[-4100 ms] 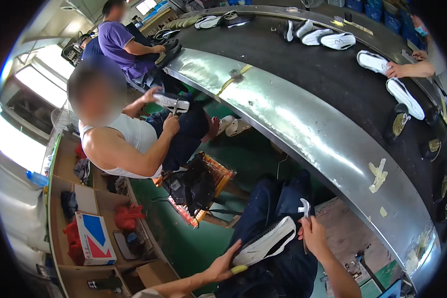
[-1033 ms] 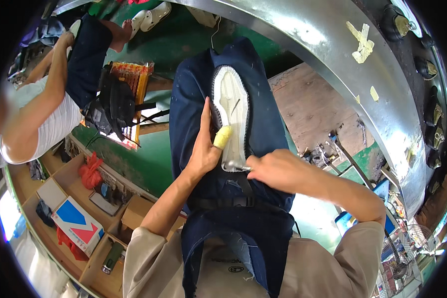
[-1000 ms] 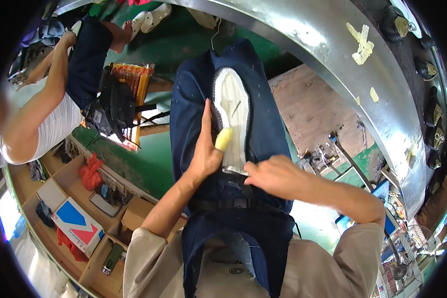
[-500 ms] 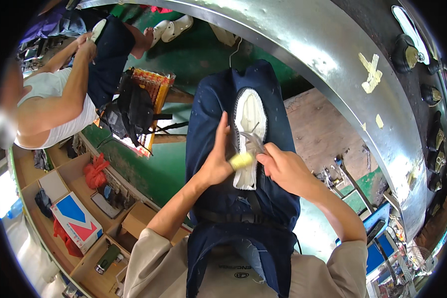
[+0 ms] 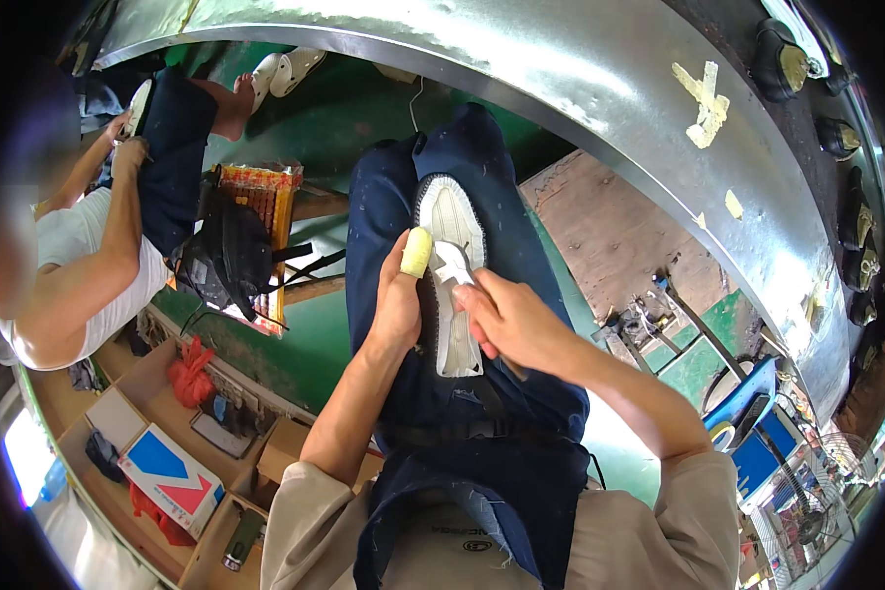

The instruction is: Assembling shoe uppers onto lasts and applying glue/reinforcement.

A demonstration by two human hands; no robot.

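Note:
A shoe [image 5: 456, 346] lies bottom up along my lap, its pale underside ringed by a dark, gathered edge. My left hand [image 5: 395, 313] is closed along its left side, the fingers partly hidden beneath it. Yellow wrapping [image 5: 417, 253] covers the left thumb, which points up beside the sole. In my right hand [image 5: 513, 317] is a silver metal hand tool [image 5: 449, 262], its head lying over the middle of the underside. The right fingers are wrapped round the tool, so its exact kind cannot be made out. Dark blue apron cloth [image 5: 383, 211] spreads under the shoe.
A curved metal bench [image 5: 600, 74] arcs ahead and right, with dark shoes [image 5: 782, 61] beyond it. To the left sit a co-worker [image 5: 88, 236], a black bag [image 5: 231, 251] and wooden compartments [image 5: 202, 462]. A metal frame [image 5: 703, 339] stands at right.
My left thumb has swung upward from across the sole to its left side. The right hand with the tool has shifted left along the sole. The whole view has turned slightly.

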